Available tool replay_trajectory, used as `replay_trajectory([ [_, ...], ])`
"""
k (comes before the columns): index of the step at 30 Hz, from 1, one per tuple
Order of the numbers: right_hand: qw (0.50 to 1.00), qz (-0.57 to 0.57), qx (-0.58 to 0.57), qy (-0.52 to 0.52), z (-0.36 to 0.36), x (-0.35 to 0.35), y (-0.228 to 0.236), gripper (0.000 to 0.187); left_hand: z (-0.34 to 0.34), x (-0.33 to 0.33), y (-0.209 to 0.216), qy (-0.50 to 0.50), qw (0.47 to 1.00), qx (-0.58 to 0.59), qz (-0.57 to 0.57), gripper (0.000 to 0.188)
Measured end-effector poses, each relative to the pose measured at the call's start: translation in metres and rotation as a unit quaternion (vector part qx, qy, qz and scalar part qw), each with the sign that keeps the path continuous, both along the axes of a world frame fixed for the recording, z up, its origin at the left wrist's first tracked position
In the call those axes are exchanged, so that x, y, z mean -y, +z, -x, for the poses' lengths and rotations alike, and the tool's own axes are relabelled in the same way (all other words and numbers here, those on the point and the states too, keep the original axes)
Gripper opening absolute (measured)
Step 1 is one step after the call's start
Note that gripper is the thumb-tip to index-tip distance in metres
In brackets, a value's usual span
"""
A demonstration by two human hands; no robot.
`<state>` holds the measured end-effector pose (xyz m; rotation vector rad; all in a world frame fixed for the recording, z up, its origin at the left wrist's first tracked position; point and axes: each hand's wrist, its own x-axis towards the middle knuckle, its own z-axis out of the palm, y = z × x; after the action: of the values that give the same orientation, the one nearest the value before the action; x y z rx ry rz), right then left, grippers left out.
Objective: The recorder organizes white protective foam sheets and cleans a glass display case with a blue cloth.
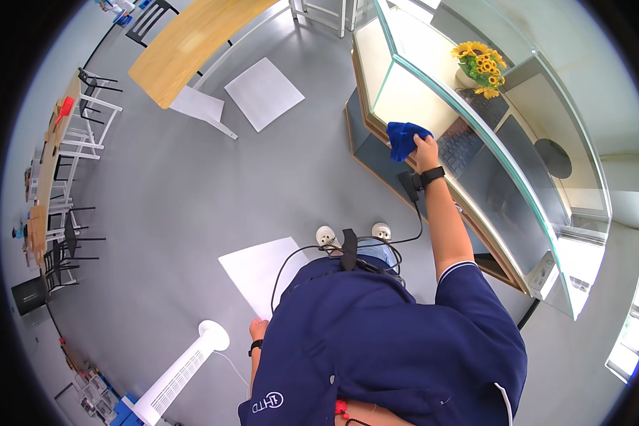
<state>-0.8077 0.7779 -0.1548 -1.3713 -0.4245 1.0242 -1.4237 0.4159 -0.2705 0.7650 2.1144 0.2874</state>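
My right hand (426,153) is closed on a bunched blue cloth (402,140), with the arm stretched forward to the right. The cloth is at the near edge of a counter, just outside its curved glass panel (520,172). A black strap with a small black box (409,186) sits on that wrist, and a cable hangs from it. My left hand (258,328) hangs low beside my body, above a white floor panel (259,273). Its fingers are mostly hidden, so their pose cannot be made out.
Behind the glass are a keyboard (459,148) and a pot of sunflowers (481,67). Cables (312,248) loop around my waist. A white tower fan (181,376) stands at lower left. A wooden table (192,42) is ahead, with another white panel (265,94) on the floor.
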Motion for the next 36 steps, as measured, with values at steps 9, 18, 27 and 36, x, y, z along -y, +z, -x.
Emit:
replay_trajectory([
  [9, 0.976, -0.213, -0.040, -0.017, 0.004, 0.010, 0.129, 0.015, -0.059, -0.108, 0.048, -0.046, 0.993, 0.112, 0.004, 0.012],
  [18, 0.966, -0.048, 0.249, 0.056, 0.007, -0.024, 0.046, 0.017, -0.057, -0.122, 0.037, -0.109, 0.992, 0.064, 0.019, 0.011],
  [27, 0.926, 0.141, 0.343, 0.074, 0.008, -0.051, -0.076, 0.018, -0.077, -0.199, 0.082, -0.085, 0.995, 0.035, -0.047, 0.013],
  [36, 0.972, -0.020, 0.223, 0.067, 0.038, -0.059, 0.107, 0.018, -0.104, -0.349, 0.085, -0.152, 0.987, 0.057, 0.005, 0.008],
])
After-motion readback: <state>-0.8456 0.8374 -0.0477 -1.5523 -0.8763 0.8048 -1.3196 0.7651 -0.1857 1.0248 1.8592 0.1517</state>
